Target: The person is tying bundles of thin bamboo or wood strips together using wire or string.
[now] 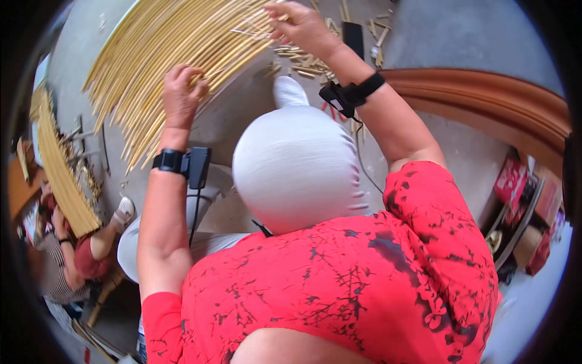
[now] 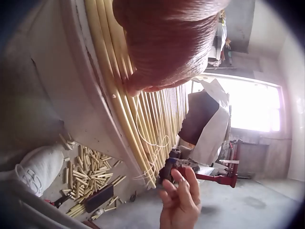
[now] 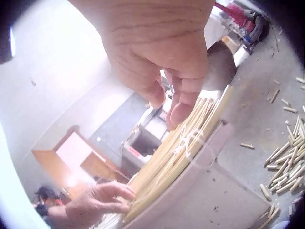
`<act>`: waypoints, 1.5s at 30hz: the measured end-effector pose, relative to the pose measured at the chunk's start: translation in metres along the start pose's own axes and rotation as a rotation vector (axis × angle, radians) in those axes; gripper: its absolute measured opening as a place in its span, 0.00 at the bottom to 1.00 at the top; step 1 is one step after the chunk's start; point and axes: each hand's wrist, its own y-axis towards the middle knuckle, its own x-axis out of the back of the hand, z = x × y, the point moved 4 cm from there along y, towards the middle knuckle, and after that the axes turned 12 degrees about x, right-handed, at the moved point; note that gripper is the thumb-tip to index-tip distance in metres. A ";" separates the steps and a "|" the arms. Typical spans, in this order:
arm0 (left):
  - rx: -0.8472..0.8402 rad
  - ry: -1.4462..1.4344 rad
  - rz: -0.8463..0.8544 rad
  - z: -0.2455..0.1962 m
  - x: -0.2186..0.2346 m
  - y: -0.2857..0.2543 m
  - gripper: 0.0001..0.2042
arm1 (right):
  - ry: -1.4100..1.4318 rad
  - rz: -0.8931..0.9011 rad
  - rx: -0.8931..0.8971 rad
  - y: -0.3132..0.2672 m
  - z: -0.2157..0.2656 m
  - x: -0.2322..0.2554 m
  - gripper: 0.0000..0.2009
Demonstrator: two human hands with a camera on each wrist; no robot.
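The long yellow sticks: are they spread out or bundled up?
Spread out. In the head view, the long yellow sticks lie side by side in one broad layer; the left wrist view also shows them in a row.

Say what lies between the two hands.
Between the left hand and right hand, the left wrist view shows sticks and white string.

Both arms extend forward, as seen from where I stand. Left arm [image 1: 162,224]: left hand [image 1: 182,100] lowered, fingers [image 1: 177,73] bent. Right arm [image 1: 397,115]: right hand [image 1: 305,29] loosely curved, thumb [image 3: 156,95] clear of fingertips [image 3: 178,114].
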 end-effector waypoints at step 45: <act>0.336 -0.268 0.105 0.029 0.016 0.005 0.06 | -0.601 0.607 0.293 -0.008 0.078 -0.048 0.25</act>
